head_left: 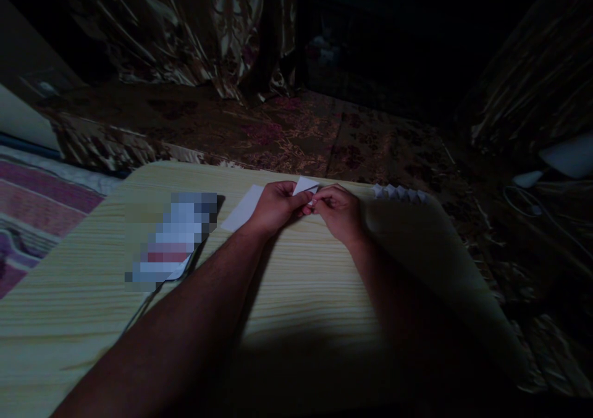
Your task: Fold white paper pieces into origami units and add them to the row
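Just above the far part of the table, a small folded piece of white paper [306,185] is held between both hands. My left hand [277,207] grips it from the left, thumb laid across it. At its lower right edge my right hand [338,207] pinches it with thumb and fingertips. Part of the paper is hidden behind the fingers. A flat white sheet of paper [241,209] lies on the table beside my left hand, partly covered by it. To the right of my right hand, several small folded white paper pieces [401,193] stand in a row near the far edge.
The pale wood-grain table [306,270] has rounded corners. A blurred-out phone-like object [173,239] with a cable lies at left. Beyond the table is a patterned cloth-covered surface [278,128] below curtains [222,29]. A white object with a cord [528,178] sits at right.
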### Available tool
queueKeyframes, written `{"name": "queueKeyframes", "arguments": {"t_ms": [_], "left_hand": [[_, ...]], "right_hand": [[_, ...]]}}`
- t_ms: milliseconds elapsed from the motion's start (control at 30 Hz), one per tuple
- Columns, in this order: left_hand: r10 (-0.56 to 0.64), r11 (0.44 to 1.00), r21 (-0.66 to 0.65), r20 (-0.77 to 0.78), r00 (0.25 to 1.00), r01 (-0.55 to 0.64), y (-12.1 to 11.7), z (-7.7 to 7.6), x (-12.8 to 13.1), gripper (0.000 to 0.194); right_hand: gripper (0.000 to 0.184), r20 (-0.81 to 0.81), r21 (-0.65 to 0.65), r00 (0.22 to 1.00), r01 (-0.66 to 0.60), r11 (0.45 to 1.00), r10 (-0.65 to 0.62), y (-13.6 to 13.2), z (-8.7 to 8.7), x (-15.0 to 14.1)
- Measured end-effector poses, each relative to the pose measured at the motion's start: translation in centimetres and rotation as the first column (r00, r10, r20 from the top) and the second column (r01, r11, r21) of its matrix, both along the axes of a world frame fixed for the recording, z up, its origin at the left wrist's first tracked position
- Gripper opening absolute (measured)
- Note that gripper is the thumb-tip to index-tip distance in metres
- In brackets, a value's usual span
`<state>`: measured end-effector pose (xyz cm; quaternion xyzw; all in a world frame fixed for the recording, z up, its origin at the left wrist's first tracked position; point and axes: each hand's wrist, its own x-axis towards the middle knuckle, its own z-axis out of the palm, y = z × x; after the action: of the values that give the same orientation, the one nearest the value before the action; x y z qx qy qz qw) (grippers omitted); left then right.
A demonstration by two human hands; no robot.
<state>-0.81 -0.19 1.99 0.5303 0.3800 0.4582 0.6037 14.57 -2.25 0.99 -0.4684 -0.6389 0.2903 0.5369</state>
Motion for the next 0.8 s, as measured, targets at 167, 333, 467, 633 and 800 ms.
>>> {"name": "queueKeyframes", "arguments": {"t_ms": [167,333,467,633,800], "left_hand": [[0.013,1.0,-0.019,0.034,0.999,-0.012,0.06,-0.14,-0.01,0.031],[0.027,1.0,0.007,0.017,0.999,-0.027,0.03,-0.19,0.1,0.032],[0.018,1.0,0.011,0.003,1.0,-0.018,0.02,-0.19,0.09,0.033],[-0.011,0.999,0.047,-0.018,1.0,0.012,0.15,-0.46,-0.05,0.032],[0.007,0.998,0.064,-0.029,1.0,-0.006,0.08,-0.38,0.09,0.031]], "right_hand": [[0.012,-0.247,-0.166,0.966,-0.117,0.979,0.074,0.05,0.18,0.11],[0.019,-0.23,-0.291,0.972,-0.121,0.949,0.053,0.35,0.63,0.34],[0.021,-0.212,-0.305,0.976,-0.117,0.945,0.053,0.46,0.69,0.25],[0.019,-0.219,-0.299,0.974,-0.129,0.945,0.064,0.49,0.56,0.27],[0.015,-0.226,-0.308,0.972,-0.128,0.943,0.058,0.51,0.48,0.27]]}}
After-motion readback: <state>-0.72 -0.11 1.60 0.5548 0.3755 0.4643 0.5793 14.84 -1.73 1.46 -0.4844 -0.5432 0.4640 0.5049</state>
